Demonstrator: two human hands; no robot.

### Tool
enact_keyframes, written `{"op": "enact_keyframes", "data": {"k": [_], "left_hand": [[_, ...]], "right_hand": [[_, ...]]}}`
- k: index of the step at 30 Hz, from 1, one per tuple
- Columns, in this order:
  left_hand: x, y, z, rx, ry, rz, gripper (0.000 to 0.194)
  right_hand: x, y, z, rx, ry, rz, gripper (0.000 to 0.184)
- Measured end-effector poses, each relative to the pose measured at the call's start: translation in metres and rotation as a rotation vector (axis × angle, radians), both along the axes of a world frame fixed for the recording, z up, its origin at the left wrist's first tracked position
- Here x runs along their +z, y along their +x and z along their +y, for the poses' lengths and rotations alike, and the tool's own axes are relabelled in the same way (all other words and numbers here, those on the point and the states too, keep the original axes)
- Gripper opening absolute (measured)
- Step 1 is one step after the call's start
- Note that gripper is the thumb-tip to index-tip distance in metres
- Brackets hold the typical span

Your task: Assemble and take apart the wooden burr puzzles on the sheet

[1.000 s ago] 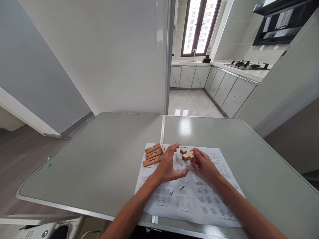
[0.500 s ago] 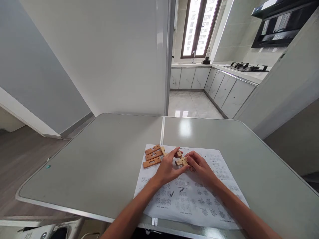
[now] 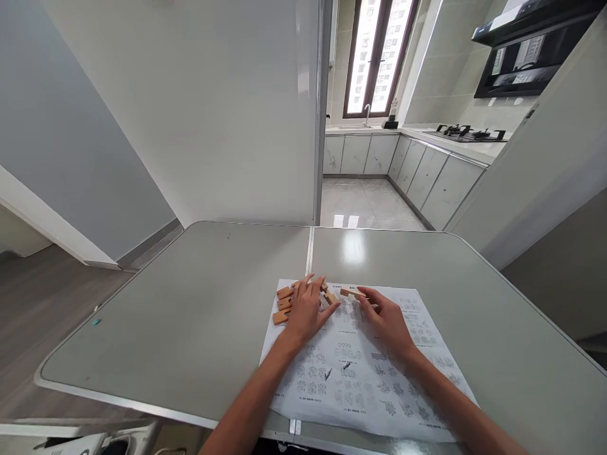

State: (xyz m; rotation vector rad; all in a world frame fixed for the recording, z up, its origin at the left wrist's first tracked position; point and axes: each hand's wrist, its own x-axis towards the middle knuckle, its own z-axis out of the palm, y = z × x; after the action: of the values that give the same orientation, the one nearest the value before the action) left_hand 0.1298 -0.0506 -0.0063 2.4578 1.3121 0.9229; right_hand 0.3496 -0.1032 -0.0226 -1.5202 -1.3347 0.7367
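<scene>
My left hand (image 3: 307,311) is spread over the wooden pieces at the paper's upper left. Between its fingers and thumb is a light notched wooden puzzle piece (image 3: 331,297), low over the paper or touching it. My right hand (image 3: 386,319) pinches a slim light wooden puzzle piece (image 3: 351,292) by its right end, near the paper's top edge. Several brown slotted wooden pieces (image 3: 281,317) lie stacked in rows, partly hidden under my left hand. The printed paper (image 3: 351,411) under both hands shows rows of line drawings and two dark pen marks.
The grey folding table (image 3: 190,328) has a metal seam down its middle. A small teal bit (image 3: 97,322) lies near its left edge. Beyond the doorway are kitchen cabinets (image 3: 355,153) and a gas stove (image 3: 469,133). A white appliance (image 3: 109,442) stands at lower left.
The hands came together around the light pieces, then parted. My left hand moved left over the brown pieces with a light piece; my right hand's piece now points left, farther up the paper.
</scene>
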Motion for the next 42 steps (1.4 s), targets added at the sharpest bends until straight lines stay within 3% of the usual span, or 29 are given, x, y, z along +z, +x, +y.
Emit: {"op": "enact_keyframes", "data": {"k": [7,12,20,29,35,42], "left_hand": [[-0.003,-0.007,0.007,0.019,-0.015,0.080,0.052],[-0.003,-0.008,0.008,0.030,-0.035,0.078,0.050],[0.003,-0.010,0.007,0.054,-0.045,0.043,0.050],[0.006,-0.010,0.005,0.042,-0.040,0.025,0.059],[0.011,-0.007,-0.002,-0.122,-0.005,0.044,0.076],[0.006,-0.006,0.001,-0.097,-0.002,0.078,0.062]], "right_hand": [[-0.007,-0.005,-0.002,-0.077,0.092,-0.360,0.040],[-0.009,-0.006,-0.002,-0.073,0.110,-0.452,0.036],[-0.010,-0.007,-0.002,-0.002,0.136,-0.504,0.032],[-0.016,-0.010,0.001,0.224,0.217,-0.478,0.035],[-0.014,-0.012,0.000,0.272,0.250,-0.447,0.037],[-0.019,-0.011,0.000,0.356,0.260,-0.461,0.045]]}}
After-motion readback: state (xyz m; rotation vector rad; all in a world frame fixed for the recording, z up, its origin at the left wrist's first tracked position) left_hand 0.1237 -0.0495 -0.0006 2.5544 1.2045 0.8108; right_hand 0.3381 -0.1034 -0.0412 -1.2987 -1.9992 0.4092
